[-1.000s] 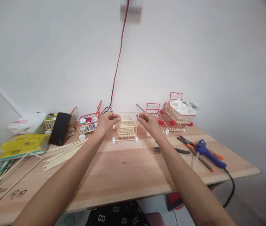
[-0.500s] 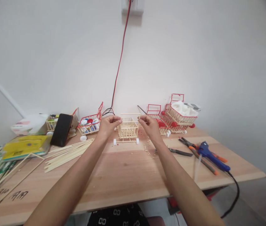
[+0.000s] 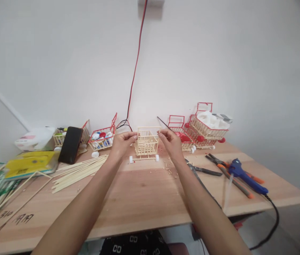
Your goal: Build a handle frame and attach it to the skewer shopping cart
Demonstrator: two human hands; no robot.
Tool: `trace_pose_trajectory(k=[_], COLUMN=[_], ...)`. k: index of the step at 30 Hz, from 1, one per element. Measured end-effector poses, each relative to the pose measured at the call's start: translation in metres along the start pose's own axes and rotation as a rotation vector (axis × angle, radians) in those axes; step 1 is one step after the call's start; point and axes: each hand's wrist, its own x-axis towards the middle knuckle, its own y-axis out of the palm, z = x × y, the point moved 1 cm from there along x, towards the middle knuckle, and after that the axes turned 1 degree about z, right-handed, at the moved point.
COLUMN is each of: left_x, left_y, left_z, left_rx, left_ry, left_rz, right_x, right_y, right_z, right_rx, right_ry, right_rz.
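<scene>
A miniature shopping cart [image 3: 146, 148] of bare wooden sticks stands on white wheels at the middle of the table. A thin stick handle frame [image 3: 149, 127] rises at its top. My left hand [image 3: 123, 142] pinches the left side of this frame between thumb and fingertips. On the other side my right hand [image 3: 170, 142] pinches the frame's right end the same way. Both sets of fingertips hide the frame's ends, so I cannot tell how these meet the basket.
Red-trimmed carts, one with bottle caps [image 3: 101, 139], stand along the wall. Loose sticks [image 3: 79, 173], a phone [image 3: 70, 145] and a yellow packet [image 3: 30, 164] lie left. Right are black-handled cutters [image 3: 207, 171], orange-handled pliers [image 3: 235, 182] and a blue glue gun [image 3: 247, 179].
The view has shifted slightly, so most things sit a little further right. Both hands keep their pinch on the handle frame, which shows more clearly above the basket now.
</scene>
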Motion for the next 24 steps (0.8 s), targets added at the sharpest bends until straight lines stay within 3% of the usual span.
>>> trace_pose_trajectory(k=[24], left_x=[0.0007], left_y=[0.0019], left_z=[0.0073], left_rx=[-0.036], left_ry=[-0.001], left_rz=[-0.013], right_x=[-0.0011], right_y=[0.0018], right_z=[0.0003], right_rx=[0.001], right_ry=[0.007], right_rz=[-0.017])
